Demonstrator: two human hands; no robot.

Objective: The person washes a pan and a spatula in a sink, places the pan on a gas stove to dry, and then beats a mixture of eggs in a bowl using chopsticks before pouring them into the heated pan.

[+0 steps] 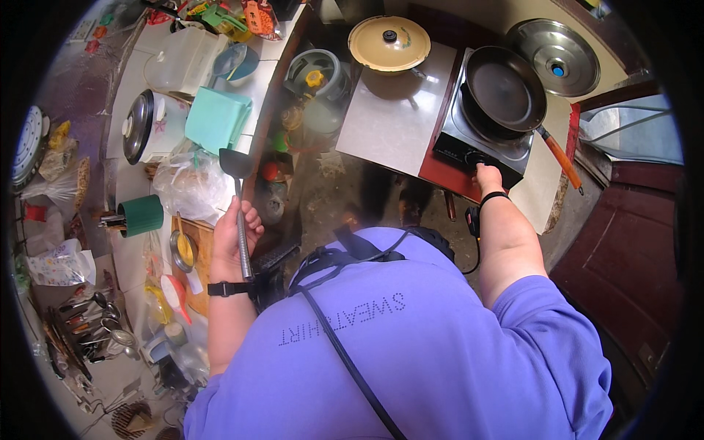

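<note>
My left hand [238, 230] grips the handle of a spatula [236, 163] with a dark flat blade, which points up beside the counter's edge. My right hand [487, 177] reaches to the control knob [476, 158] on the front of a single-burner gas stove [452, 132]; its fingers are on the knob, partly hidden. On the burner sits a dark frying pan [506, 91], with nothing in it, its wooden handle pointing down and right. A yellowish lidded enamel pot [379, 47] stands at the far edge of the table, left of the stove.
A large metal lid [569, 60] lies behind the stove. Below the table's left side stands a gas cylinder [324, 69]. The tiled counter at left holds a rice cooker [165, 124], a folded green cloth [217, 118], plastic bags [192, 184], a green utensil holder [144, 214] and a small bowl [177, 256].
</note>
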